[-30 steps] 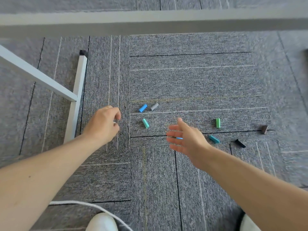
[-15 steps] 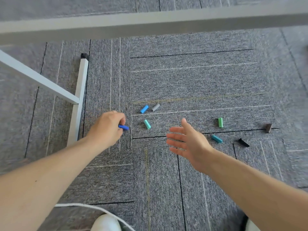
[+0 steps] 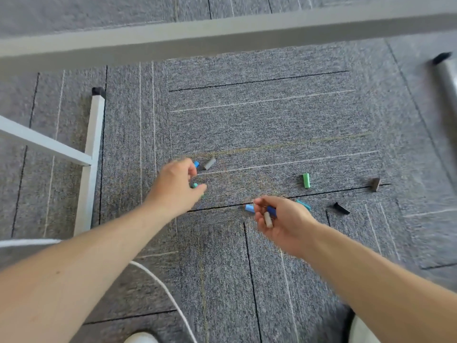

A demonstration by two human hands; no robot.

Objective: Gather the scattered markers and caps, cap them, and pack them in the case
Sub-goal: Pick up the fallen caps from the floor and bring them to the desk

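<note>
Marker caps lie scattered on grey carpet. My left hand is down over a mint-green cap, which it pinches between thumb and fingers. Just beyond its fingertips lie a blue cap and a grey cap. My right hand is palm up with curled fingers and holds a light blue cap, a dark blue cap and a pale beige cap. A teal cap lies on the floor behind that hand. Further right lie a green cap, a black cap and a brown cap. No markers or case are in view.
A white table leg with a diagonal brace stands at the left. A grey crossbar spans the top and another leg is at the far right. A white cable runs past my shoe.
My left hand moved right from the carpet near the table leg to the mint-green cap. The dark blue cap it held now lies in my right hand, whose fingers have curled.
</note>
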